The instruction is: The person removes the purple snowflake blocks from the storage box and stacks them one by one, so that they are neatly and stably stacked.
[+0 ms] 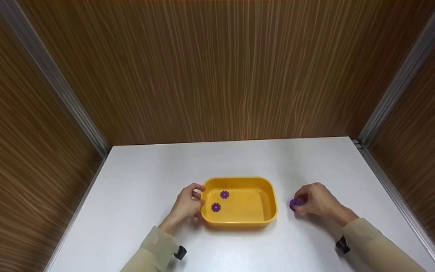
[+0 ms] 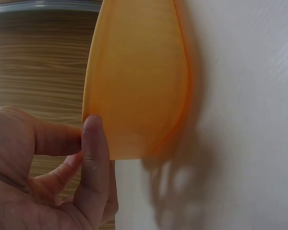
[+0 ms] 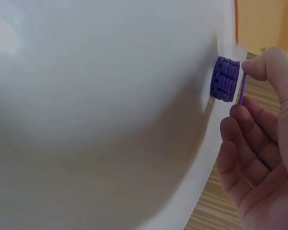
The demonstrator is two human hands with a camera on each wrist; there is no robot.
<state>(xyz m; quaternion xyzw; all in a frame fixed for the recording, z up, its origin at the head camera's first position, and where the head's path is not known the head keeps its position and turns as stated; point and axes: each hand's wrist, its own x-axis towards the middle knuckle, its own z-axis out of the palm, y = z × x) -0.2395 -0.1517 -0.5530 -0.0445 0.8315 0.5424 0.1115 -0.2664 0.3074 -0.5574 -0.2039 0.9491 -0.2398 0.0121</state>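
Observation:
A yellow rectangular tray [image 1: 249,206] with rounded corners sits mid-table. Two flat purple flower-shaped pieces lie in its left part, one piece [image 1: 216,207] nearer the front and another piece [image 1: 224,194] behind it. My left hand [image 1: 187,202] grips the tray's left rim; in the left wrist view a digit lies against the outer wall [image 2: 134,91]. To the right of the tray, my right hand [image 1: 319,200] pinches one thin purple flower-shaped piece [image 3: 242,88] between thumb and finger. This piece is just apart from a short stack of purple pieces [image 3: 224,79] standing on the table.
The white tabletop [image 1: 145,170] extends around the tray. A wood-grain panel [image 1: 232,75] stands along the back, with further panels on the left and right. Metal strips [image 1: 395,204] run along the sides. Each sleeve has a black object [image 1: 180,252] near the cuff.

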